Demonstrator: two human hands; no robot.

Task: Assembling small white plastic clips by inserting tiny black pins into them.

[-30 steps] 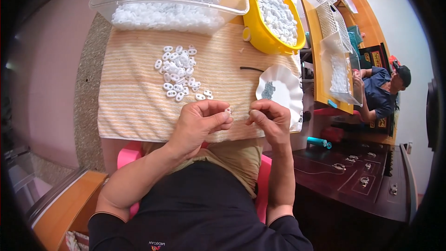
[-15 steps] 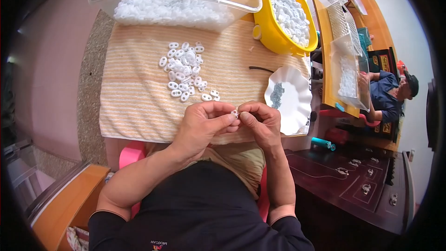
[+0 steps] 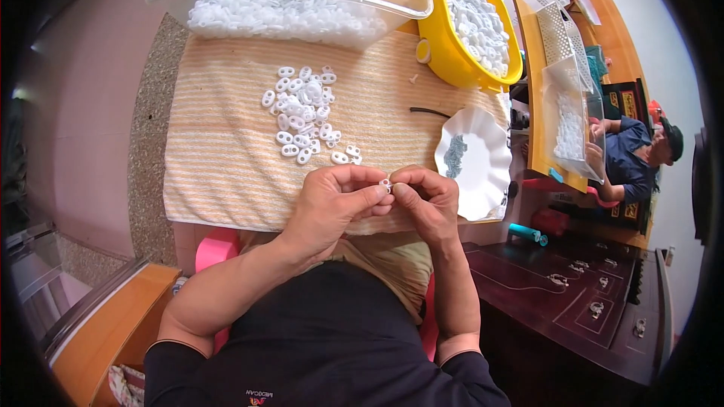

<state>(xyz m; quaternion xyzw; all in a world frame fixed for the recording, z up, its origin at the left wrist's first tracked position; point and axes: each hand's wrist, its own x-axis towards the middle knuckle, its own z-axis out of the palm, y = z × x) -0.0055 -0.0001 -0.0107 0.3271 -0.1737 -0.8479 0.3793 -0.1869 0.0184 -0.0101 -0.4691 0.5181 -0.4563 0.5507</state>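
I see the left hand (image 3: 341, 194) pinching a small white piece (image 3: 385, 184) between thumb and forefinger, above the striped towel (image 3: 226, 120); the right hand (image 3: 428, 200) is pinched closed at its side, on what exactly I can't tell. It looks light, stiff, perhaps slick plastic, best held by its outer edge, clear of the holes.

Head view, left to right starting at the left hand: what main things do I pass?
Left hand → small white piece at the fingertips → right hand → wavy-edged white plate → turquoise cylinder → seated person in a dark cap.
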